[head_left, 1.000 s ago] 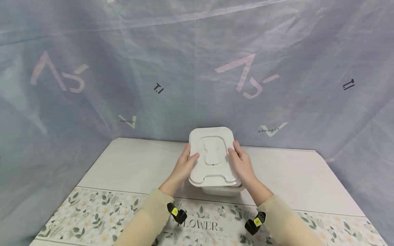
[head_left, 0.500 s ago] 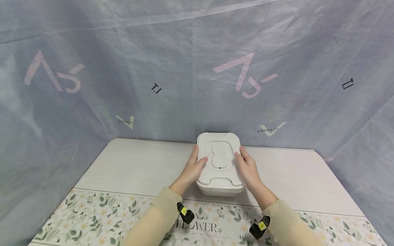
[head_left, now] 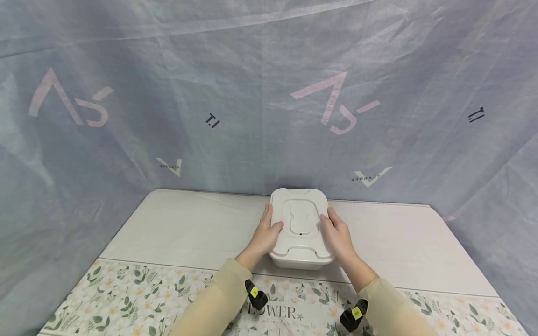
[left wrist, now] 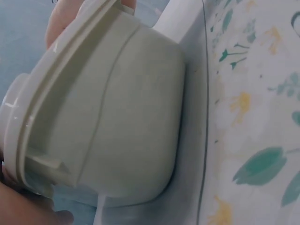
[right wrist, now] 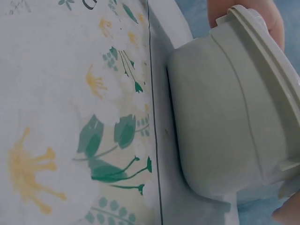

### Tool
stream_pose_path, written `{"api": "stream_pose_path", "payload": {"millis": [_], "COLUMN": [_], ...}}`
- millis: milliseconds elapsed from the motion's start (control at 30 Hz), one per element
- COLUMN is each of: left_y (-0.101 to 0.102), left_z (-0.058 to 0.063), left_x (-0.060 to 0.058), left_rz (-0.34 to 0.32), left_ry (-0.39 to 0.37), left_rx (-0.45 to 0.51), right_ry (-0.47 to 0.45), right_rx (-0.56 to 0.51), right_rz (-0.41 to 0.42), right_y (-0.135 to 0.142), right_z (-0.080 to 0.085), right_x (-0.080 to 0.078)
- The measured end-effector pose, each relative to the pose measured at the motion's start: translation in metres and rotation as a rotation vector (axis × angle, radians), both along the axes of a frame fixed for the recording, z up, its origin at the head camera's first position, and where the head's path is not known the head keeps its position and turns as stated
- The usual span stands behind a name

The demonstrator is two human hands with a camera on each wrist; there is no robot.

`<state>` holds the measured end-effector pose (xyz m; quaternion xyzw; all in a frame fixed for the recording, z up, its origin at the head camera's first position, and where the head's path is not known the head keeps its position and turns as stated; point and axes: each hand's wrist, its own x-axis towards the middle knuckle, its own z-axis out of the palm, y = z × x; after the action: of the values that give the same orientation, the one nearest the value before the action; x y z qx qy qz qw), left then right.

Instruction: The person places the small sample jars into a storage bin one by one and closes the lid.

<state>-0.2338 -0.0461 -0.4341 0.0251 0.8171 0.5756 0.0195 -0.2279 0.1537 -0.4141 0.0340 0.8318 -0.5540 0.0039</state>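
Note:
A white plastic lid (head_left: 300, 242) with a raised panel sits on a white rectangular tub (head_left: 297, 265). The left hand (head_left: 262, 237) grips the lid's left edge, thumb on top and fingers along the side. On the opposite edge the right hand (head_left: 337, 237) holds the lid the same way. In the left wrist view the tub's smooth wall (left wrist: 136, 112) stands under the lid's overhanging rim, with part of the left hand (left wrist: 23, 206) low at the rim. The right wrist view shows the tub wall (right wrist: 215, 117) close to the table surface. The tub's inside is hidden.
The table cover has a plain white back strip (head_left: 201, 228) and a floral front strip (head_left: 126, 298) printed "FLOWER". Grey-blue printed fabric (head_left: 235, 154) hangs behind and at both sides. A small black device (head_left: 257, 296) is strapped to each wrist.
The lid, raised and askew over the tub a second ago, has come down and right to line up with it. Both hands moved with it, then slightly lower, still holding its sides.

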Motion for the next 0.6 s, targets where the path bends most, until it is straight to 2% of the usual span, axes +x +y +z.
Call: {"api": "stream_pose_path", "payload": {"millis": [200,367,467,533,600], "left_y": [0.002,0.000,-0.007,-0.016,-0.029], "left_z": [-0.002,0.001,0.004,0.008,0.010], "left_x": [0.003,0.004,0.005,0.005,0.005], "left_rz": [0.010,0.005,0.001,-0.004,-0.005], "left_ry": [-0.012,-0.013,0.027,0.077,0.135], "left_rx": [-0.009,-0.041,-0.100,-0.166,-0.279], "right_ry": [-0.017,-0.007,0.039,0.117,0.222], "right_rx": [-0.012,0.010,0.124,0.245,0.398], "right_rz": [-0.012,-0.005,0.024,0.061,0.104], "right_y": [0.000,0.001,0.008,0.017,0.030], "right_z": [-0.003,-0.004,-0.003,-0.003,-0.003], "right_x": [0.002,0.001,-0.002,-0.005,-0.009]}}
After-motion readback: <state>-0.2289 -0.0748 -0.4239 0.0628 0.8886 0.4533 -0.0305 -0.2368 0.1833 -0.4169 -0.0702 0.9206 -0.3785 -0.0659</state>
